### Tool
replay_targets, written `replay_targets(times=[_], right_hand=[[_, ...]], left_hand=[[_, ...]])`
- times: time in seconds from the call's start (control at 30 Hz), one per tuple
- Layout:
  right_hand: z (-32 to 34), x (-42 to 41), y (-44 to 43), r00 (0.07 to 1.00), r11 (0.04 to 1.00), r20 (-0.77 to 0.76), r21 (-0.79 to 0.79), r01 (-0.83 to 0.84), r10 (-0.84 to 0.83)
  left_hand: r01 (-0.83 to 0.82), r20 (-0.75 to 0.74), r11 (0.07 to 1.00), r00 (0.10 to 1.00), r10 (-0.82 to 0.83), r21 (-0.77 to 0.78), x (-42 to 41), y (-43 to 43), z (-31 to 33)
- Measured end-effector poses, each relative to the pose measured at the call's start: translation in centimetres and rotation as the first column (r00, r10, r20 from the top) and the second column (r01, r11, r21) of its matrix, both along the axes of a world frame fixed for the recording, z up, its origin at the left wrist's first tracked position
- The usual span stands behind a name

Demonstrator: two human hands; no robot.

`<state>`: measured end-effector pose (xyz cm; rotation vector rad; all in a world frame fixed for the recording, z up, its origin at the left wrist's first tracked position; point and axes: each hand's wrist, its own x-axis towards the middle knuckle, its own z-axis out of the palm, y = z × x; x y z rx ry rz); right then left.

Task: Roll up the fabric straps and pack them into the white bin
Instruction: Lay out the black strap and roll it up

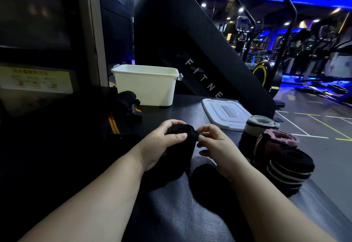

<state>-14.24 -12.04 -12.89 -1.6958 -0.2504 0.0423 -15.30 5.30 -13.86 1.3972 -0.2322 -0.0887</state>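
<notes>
Black fabric strap roll gripped by left hand, right hand pinching its edge just right, white plastic bin beyond both hands.

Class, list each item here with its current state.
Bin: open, upright.
Lid: off, lying flat beside bin.
Black strap: partly rolled, gripped by left hand, pinched by right hand.
Three rolls: rolled, outside bin.
Loose straps: unrolled, heaped beside bin.

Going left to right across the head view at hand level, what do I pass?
orange-striped black strap → left hand → black strap roll → right hand → finished rolls
</notes>
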Motion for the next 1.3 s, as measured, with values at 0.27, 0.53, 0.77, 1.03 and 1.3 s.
replay_targets(times=[0.27, 0.53, 0.77, 1.03, 1.3], right_hand=[[-0.2, 0.1, -0.8, 0.995, 1.000, 0.104, 0.005, -0.005, 0.005], [-0.4, 0.5, -1.6, 0.983, 0.996, 0.157, -0.019, -0.091, 0.093], [-0.5, 0.7, -1.9, 0.986, 0.991, 0.107, 0.030, -0.128, 0.124], [-0.4, 0.7, -1.9, 0.969, 0.969, 0.054, 0.036, -0.243, 0.241], [-0.5, 0.8, -1.2, 0.973, 0.978, 0.097, -0.004, -0.208, 0.207]], left_hand=[[-0.059, 0.015, 0.998, 0.998, 0.059, 0.011, 0.0, -0.2, 0.2], [0.052, 0.001, 0.984, 0.999, -0.053, 0.169, -0.3, 0.1, -0.2], [-0.017, 0.112, 0.916, 0.993, -0.031, 0.401, 0.2, 0.2, -0.8], [-0.110, 0.193, 0.880, 0.981, 0.021, 0.461, 0.4, 0.8, -0.6], [-0.155, 0.228, 0.849, 0.973, 0.043, 0.504, 0.8, 0.5, -1.1]])
